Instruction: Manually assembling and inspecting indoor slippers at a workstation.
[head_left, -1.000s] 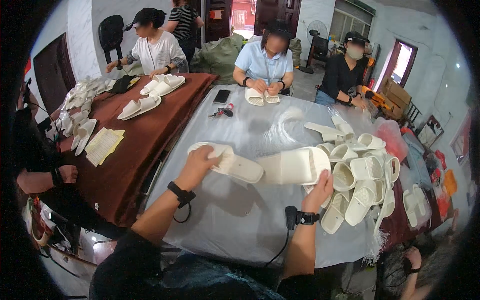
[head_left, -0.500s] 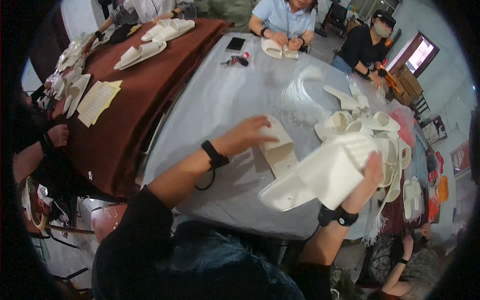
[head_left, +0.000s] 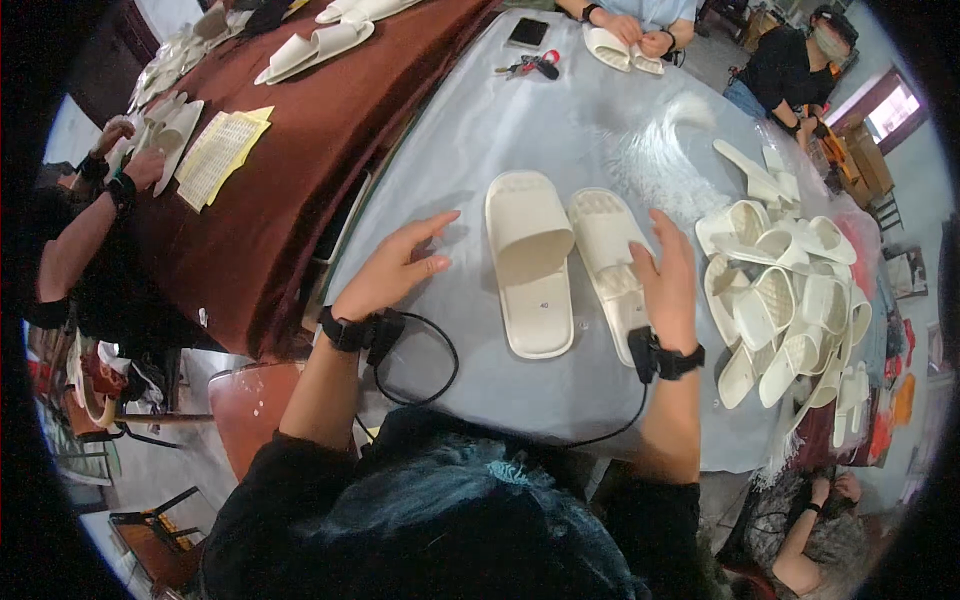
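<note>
Two cream-white slide slippers lie side by side on the grey-covered table in front of me, soles down, toes pointing away. The left slipper (head_left: 540, 300) is in full view, its wide strap across the front half. Part of the right slipper (head_left: 606, 238) is hidden behind my right hand (head_left: 668, 275), which hovers at its right edge with fingers apart; whether it touches the slipper I cannot tell. My left hand (head_left: 398, 262) is left of the pair, over the table, fingers spread, holding nothing. Both wrists wear black bands with cables.
A heap of similar slippers (head_left: 765, 310) fills the table's right side. At the far edge lie a phone (head_left: 527, 33) and keys (head_left: 530, 66); a co-worker handles slippers (head_left: 606, 48) there. On the left, a brown-covered table (head_left: 290, 150) bears papers (head_left: 222, 150) and more slippers.
The slipper my right hand held now lies on the table beside the other. My left hand has let go of the other slipper and moved off to the left. The view has shifted.
</note>
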